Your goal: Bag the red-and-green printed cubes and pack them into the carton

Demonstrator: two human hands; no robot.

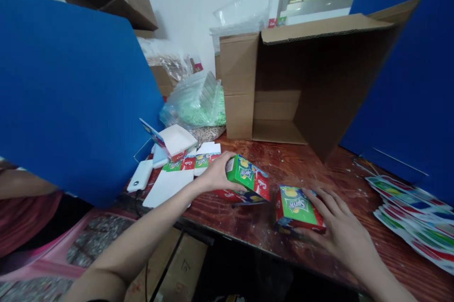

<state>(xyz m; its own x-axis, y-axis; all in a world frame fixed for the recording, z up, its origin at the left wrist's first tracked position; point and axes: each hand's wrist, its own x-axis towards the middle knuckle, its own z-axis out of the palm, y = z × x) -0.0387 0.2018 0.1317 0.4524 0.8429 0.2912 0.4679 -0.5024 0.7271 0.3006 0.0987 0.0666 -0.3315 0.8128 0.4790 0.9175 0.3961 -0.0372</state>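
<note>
Two small printed cardboard boxes with green "Sprite" and red cola panels are at the front of the brown wooden table. My left hand is closed on the left box, thumb at the near side and fingers over the far side; this box is tilted. The right box sits near the table's front edge with its green face up. My right hand grips it from the right, fingers along the far edge and thumb at the near edge. The boxes are a small gap apart.
Flat printed box blanks are piled at the right. Left of my hands lie an unfolded blank, an open white-lined box and a white power bank. A large carton opens forward between blue partitions. Another person's sleeve shows left.
</note>
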